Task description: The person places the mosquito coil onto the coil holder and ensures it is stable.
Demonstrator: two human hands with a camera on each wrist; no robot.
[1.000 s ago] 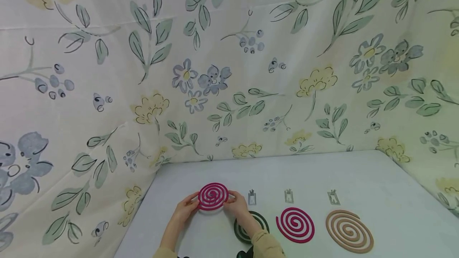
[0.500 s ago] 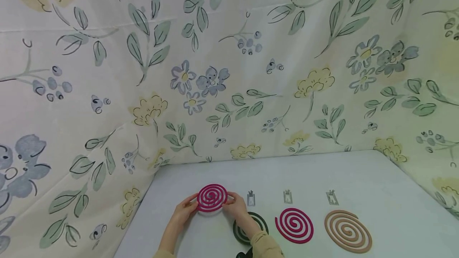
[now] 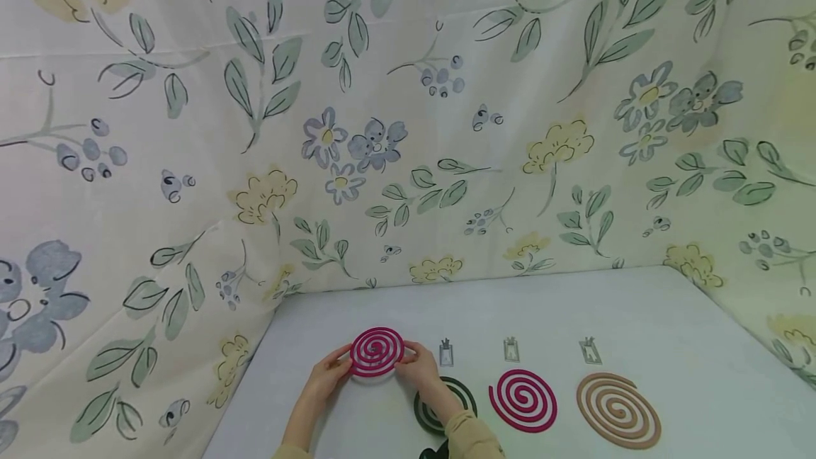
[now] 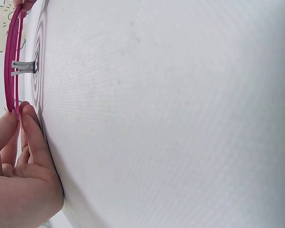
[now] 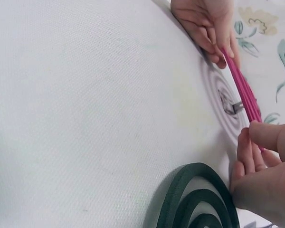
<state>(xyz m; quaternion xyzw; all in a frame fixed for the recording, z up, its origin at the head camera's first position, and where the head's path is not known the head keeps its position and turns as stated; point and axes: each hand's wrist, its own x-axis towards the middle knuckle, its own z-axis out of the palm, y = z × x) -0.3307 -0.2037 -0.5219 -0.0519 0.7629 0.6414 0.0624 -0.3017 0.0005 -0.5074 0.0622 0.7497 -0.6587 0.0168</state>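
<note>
A pink mosquito coil [image 3: 377,351] is held level just above the white table, left of the other coils. My left hand [image 3: 328,377] pinches its left edge between thumb and fingers. Its right edge is pinched by my right hand [image 3: 419,370]. Under the coil's middle, a small metal coil stand [image 4: 23,67] rises from the table, its upright prongs reaching up to the coil in the left wrist view. A dark green coil [image 5: 194,168] lies flat beside my right hand and is partly hidden by that forearm in the head view.
Another pink coil [image 3: 523,397] and a tan coil [image 3: 617,411] lie to the right on the white table [image 3: 714,360]. Behind the row are three metal stands, the nearest stand [image 3: 446,354] close to my right hand. Floral cloth [image 3: 408,126] hangs around the table.
</note>
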